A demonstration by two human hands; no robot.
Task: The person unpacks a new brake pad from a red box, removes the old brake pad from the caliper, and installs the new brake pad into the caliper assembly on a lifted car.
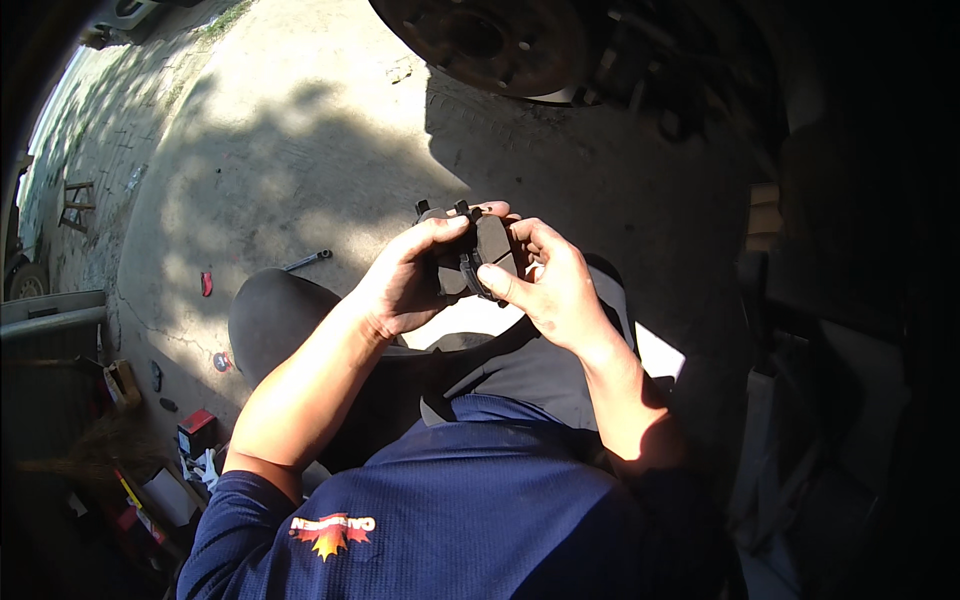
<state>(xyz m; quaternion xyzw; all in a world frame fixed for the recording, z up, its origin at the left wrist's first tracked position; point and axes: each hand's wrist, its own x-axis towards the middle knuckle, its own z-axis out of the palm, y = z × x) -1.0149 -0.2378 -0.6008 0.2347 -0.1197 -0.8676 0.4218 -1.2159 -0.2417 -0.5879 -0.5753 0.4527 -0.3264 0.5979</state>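
Dark brake pads are held together above my lap, in the middle of the head view. My left hand [405,281] grips the left brake pad [451,279], its thumb lying across the top end. On the other side, my right hand [551,285] holds the right brake pad [495,244], thumb at the lower edge and fingers curled behind. The grooved friction face of that pad is visible. Small metal tabs stick up at the upper ends. The palms and fingers hide the backs of the pads.
A wheel hub with studs and brake disc [480,37] hangs at the top. A wrench-like tool [307,259] and a small red object [206,283] lie on the concrete floor. A red-and-black box [196,431] stands lower left. A wooden stool [76,204] is farther off.
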